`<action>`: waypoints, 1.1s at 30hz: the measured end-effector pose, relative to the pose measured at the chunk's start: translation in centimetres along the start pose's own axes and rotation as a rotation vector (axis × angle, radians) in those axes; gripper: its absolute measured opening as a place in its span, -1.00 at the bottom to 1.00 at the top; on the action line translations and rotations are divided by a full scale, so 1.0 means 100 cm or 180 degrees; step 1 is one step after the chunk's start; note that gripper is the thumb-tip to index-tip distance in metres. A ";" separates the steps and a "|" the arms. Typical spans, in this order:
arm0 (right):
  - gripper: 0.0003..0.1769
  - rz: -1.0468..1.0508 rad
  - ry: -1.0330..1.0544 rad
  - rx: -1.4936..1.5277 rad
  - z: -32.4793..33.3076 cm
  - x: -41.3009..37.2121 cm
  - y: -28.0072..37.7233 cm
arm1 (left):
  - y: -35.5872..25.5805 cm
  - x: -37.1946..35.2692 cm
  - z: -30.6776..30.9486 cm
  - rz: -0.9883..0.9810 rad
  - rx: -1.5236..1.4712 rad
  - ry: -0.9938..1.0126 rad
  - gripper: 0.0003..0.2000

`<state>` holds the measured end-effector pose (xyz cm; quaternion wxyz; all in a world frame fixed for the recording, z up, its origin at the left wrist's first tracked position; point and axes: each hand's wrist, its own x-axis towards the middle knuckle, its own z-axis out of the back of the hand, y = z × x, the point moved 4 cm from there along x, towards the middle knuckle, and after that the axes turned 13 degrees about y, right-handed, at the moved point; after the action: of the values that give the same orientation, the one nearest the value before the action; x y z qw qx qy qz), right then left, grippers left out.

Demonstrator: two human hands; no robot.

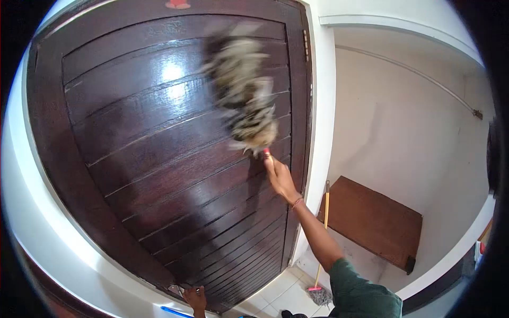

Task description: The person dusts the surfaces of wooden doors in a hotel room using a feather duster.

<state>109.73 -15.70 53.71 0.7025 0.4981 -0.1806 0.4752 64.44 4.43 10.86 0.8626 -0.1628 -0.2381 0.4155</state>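
My right hand (pixel 280 180) is wrapped round the handle of a feather duster (pixel 260 130), just below its red collar. Motion smears the duster's grey and tan feathers, which lie over the upper right part of a dark brown wooden door (pixel 175 196) with horizontal slats. Low on the door's left side, my left hand (pixel 196 299) has its fingers curled at the metal door handle (pixel 176 289). Part of that grip is hidden.
A mop (pixel 320 294) with a yellow pole leans against the alcove at right. Inside the alcove are a brown board (pixel 371 220) and a metal rod (pixel 408 69). A blue stick (pixel 175 311) shows at the bottom, near white floor tiles (pixel 283 297).
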 end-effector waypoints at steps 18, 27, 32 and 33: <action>-0.37 0.1149 -0.0831 -0.0615 0.074 0.110 0.086 | 0.029 -0.002 -0.020 0.0120 0.0021 0.0026 -0.51; -0.46 0.0351 -0.0643 -0.0384 0.114 0.139 0.062 | 0.014 0.003 -0.021 0.0163 0.0305 0.0036 -0.48; -0.48 0.0385 -0.0945 -0.0618 0.130 0.154 0.045 | 0.015 0.000 0.000 0.0089 0.0015 0.0786 -0.48; -0.48 0.0157 -0.1139 -0.0397 0.135 0.163 0.034 | 0.017 0.000 -0.003 0.0047 0.0104 0.0631 -0.51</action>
<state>117.71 -19.31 73.23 0.6768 0.5256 -0.3439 0.3839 63.48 5.42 9.80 0.8814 -0.1908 -0.1436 0.4076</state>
